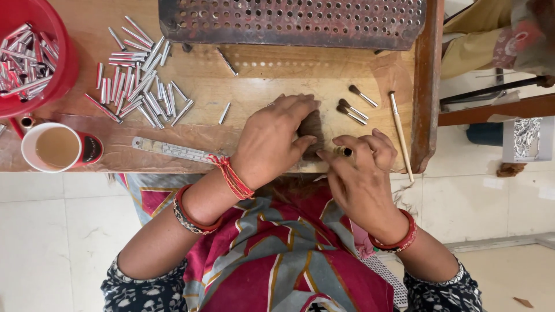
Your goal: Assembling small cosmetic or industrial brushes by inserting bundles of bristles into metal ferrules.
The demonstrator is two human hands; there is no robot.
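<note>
at the bench's [243,86] front edge, a little right of its middle, the work sits between the two hands. going from the left: a red tub [63,52] of metal tubes hangs over the far left corner, a cup of tea [58,147] stands at the front left edge, a loose scatter of silver ferrules [141,81] lies behind it, and a steel ruler [173,151] runs along the front edge toward the wrist. next comes the left hand [272,141], curled over a brown tuft of hair [311,130], thumb below and fingers above, so it is clenched on the tuft and pins it to the wood; the tuft's long axis runs roughly from the far side to the near edge. just beside it, touching or nearly so, the right hand [361,173] pinches a small dark-ended ferrule [345,151] between thumb and forefinger, its open end facing left toward the tuft's lower end. the ferrule lies to the right of and slightly nearer than the tuft, so the right hand is the nearer one to it. further right, three finished little brush heads [354,104] lie behind the right hand, and a thin wooden stick [400,136] lies by the right edge, pointing away from the front. a perforated metal tray [289,23] covers the far edge.
</note>
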